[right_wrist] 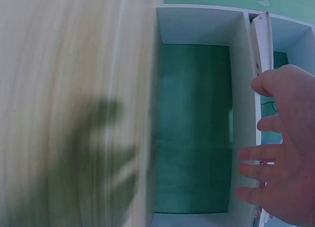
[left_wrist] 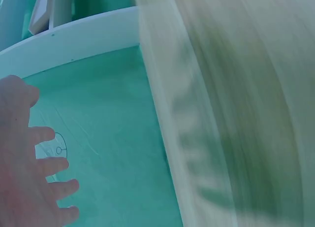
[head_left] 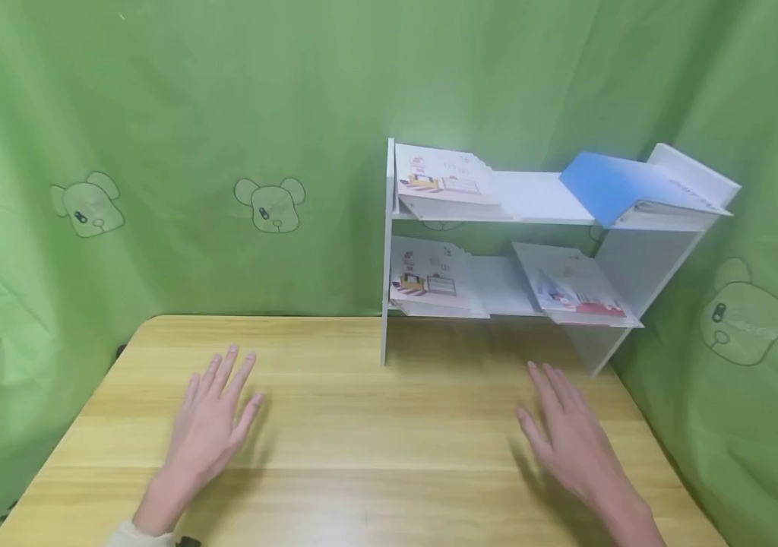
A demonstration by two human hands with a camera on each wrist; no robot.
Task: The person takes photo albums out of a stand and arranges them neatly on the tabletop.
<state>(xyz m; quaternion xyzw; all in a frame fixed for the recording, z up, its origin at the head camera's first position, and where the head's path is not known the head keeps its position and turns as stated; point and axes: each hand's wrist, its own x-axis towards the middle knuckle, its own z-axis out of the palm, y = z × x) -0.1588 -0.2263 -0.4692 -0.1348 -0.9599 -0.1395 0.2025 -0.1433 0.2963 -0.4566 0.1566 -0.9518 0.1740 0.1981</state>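
Observation:
My left hand [head_left: 207, 429] hovers over the left part of the wooden table [head_left: 362, 433], fingers spread and holding nothing. On the right, my right hand [head_left: 574, 444] is also above the table with straight fingers, just in front of a white two-tier shelf [head_left: 386, 251]. Stacks of booklets lie on its left side, one on the upper board [head_left: 447, 178] and one on the lower [head_left: 430, 277]. A blue binder [head_left: 608, 186] lies tilted at the upper right. Below it rests a booklet with a red and blue picture [head_left: 574, 285]. Neither hand touches the shelf.
A green curtain [head_left: 177, 99] printed with bear heads hangs behind and on both sides of the table. The shelf's right side panel [head_left: 642, 266] stands near the table's right edge.

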